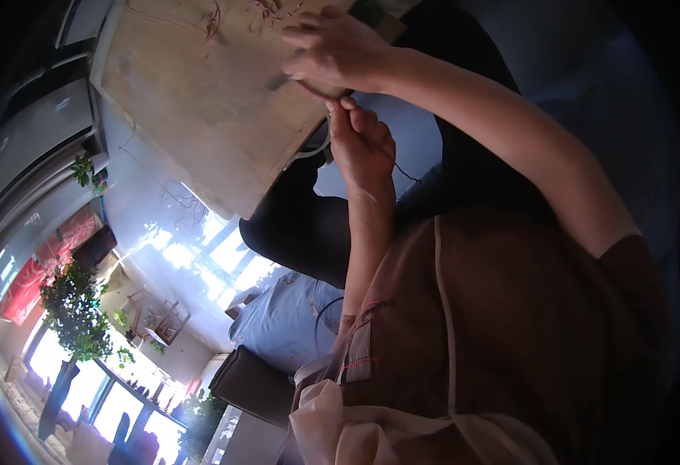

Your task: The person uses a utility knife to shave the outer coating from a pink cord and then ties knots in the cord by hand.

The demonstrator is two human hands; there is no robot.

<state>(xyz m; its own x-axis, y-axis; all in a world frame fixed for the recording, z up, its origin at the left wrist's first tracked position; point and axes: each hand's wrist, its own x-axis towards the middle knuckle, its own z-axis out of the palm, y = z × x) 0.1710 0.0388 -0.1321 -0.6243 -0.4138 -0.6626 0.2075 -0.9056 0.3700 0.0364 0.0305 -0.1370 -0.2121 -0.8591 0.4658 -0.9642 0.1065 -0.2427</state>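
Note:
My left hand (pixel 364 136) pinches a thin reddish cord (pixel 315 93) between thumb and forefinger, just off the near edge of a wooden tabletop (pixel 212 110). A dark loose end of cord (pixel 406 173) hangs out behind that hand. The other end runs up to my right hand (pixel 340 49), which is bent over the tabletop with its fingers curled and blurred. From beneath the right thumb juts a small dark blurred object (pixel 281 81), perhaps a blade. Reddish thread-like scraps (pixel 213 22) lie on the tabletop, with more scraps (pixel 267 9) close to my right fingers.
A pale curved loop (pixel 316 150) hangs at the tabletop's near edge. Black cloth (pixel 305 226) lies below it. Blue denim (pixel 290 317) and a dark padded seat (pixel 252 383) are at lower left. Beyond the shiny floor (pixel 159 168) stands a leafy potted plant (pixel 75 314) by bright windows.

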